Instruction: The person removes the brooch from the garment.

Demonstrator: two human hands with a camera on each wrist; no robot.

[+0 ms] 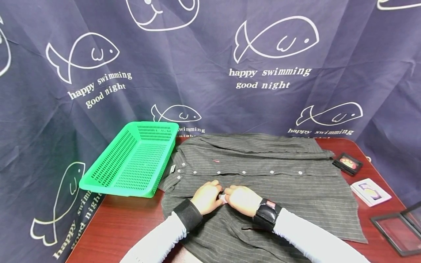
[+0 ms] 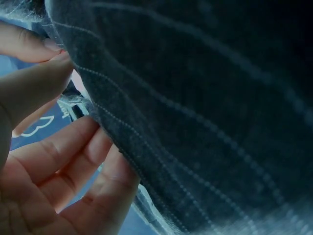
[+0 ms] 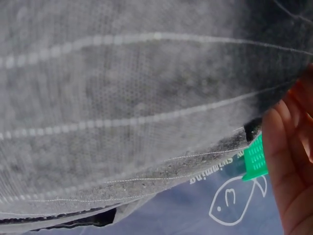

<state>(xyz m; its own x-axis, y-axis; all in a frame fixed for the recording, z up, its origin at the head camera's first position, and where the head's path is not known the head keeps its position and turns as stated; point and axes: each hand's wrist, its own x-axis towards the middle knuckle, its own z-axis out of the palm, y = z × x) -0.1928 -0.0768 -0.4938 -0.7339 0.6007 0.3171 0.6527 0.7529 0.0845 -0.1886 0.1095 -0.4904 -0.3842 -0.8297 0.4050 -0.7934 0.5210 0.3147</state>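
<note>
A dark grey button-up shirt (image 1: 263, 190) with thin pale stripes lies spread across the table, its collar to the left and its row of white buttons running sideways. My left hand (image 1: 206, 199) pinches the cloth near the shirt's middle; in the left wrist view the fingers (image 2: 54, 161) meet the edge of a fold. Close beside it, my right hand (image 1: 243, 201) grips the same area, with curled fingers (image 3: 283, 161) at the cloth in the right wrist view. Between the hands shows a small white patch (image 1: 223, 199), whose kind I cannot tell.
A green plastic basket (image 1: 154, 182) stands left of the collar. Along the right side of the red-brown table (image 1: 121, 223) lie a black case (image 1: 348, 163) with a paw picture, a white card-like stack (image 1: 371, 192) and a dark-framed clear item (image 1: 398, 232). A blue fish-patterned curtain (image 1: 210, 65) hangs behind.
</note>
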